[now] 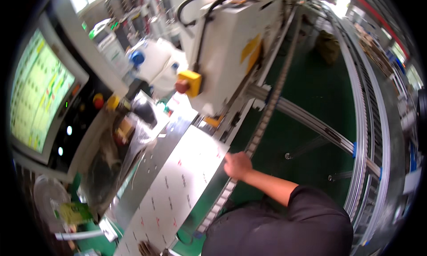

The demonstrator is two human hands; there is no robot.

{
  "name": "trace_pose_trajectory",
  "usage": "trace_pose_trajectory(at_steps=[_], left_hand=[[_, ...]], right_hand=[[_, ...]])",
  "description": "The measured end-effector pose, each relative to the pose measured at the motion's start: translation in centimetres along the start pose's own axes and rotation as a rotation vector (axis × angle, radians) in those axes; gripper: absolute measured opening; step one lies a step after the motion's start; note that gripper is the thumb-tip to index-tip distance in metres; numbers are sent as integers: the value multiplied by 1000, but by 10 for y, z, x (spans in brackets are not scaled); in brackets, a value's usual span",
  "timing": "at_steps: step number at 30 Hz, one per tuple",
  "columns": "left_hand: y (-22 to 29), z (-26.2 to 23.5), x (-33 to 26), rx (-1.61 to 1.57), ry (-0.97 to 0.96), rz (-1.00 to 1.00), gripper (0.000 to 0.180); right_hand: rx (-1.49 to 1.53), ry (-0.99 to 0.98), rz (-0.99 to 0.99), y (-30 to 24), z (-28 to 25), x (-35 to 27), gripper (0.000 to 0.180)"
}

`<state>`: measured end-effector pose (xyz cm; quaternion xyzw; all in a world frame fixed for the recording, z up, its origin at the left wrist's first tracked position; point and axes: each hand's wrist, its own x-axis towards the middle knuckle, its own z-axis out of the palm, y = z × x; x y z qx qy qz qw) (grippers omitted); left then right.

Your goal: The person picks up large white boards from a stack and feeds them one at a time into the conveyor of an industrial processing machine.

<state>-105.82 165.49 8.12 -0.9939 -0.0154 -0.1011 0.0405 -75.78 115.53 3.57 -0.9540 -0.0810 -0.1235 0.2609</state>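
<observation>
A long flat panel (178, 176), covered in white film with rows of small printed marks, runs from the lower edge up toward the machine. Its far end meets a bare metal plate (171, 138) beside it. My right hand (238, 165) is at the far right corner, fingers closed on the edge, with the forearm reaching in from the lower right. Down at the lower edge, only the dark fingers of my left hand (147, 248) show, curled over the panel's near end. The rest of that hand is out of view.
A pale machine housing (231, 51) carries a red stop button on a yellow box (189, 83). Left of it are a lit screen (40, 91) and a white jug (153, 62). A roller rail (262, 129) passes my right hand; aluminium rails (360, 100) curve along the right.
</observation>
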Motion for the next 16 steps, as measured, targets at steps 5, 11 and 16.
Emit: trace_pose_trajectory(at_steps=[5, 11, 16], left_hand=[[5, 3, -13, 64, -235, -234, 100], [13, 45, -3, 66, -130, -226, 108], [51, 41, 29, 50, -243, -302, 118]], right_hand=[[-166, -94, -61, 4, 18, 1, 19], [-307, -69, 0, 12, 13, 10, 33], [-323, -116, 146, 40, 18, 36, 40]])
